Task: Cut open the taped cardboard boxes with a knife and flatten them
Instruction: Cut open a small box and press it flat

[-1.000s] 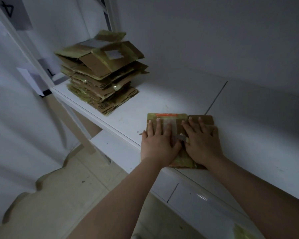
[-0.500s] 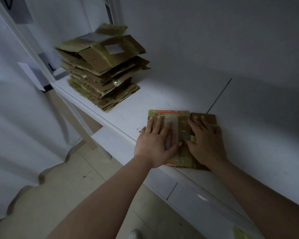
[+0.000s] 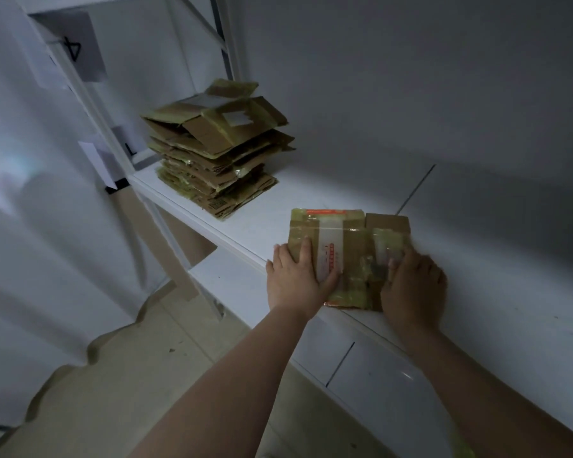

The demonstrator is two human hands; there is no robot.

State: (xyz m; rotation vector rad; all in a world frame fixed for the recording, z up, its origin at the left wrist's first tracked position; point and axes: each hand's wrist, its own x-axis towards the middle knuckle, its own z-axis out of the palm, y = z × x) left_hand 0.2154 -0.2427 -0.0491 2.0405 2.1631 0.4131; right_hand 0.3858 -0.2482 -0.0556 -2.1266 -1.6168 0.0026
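A white shelf (image 3: 311,206) carries a stack of flattened boxes (image 3: 217,157) at its far left. Nearer, a flattened taped box (image 3: 348,252) lies at the front edge — left hand (image 3: 295,279) flat on it with fingers extended, right hand (image 3: 411,285) curled at its right edge.

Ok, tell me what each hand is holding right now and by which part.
Left hand lies flat on the flattened box at its near-left part. Right hand is at its right edge; whether it grips is too blurred to tell.

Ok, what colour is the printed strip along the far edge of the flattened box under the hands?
Orange-red, on the flattened box; seen in the head view.
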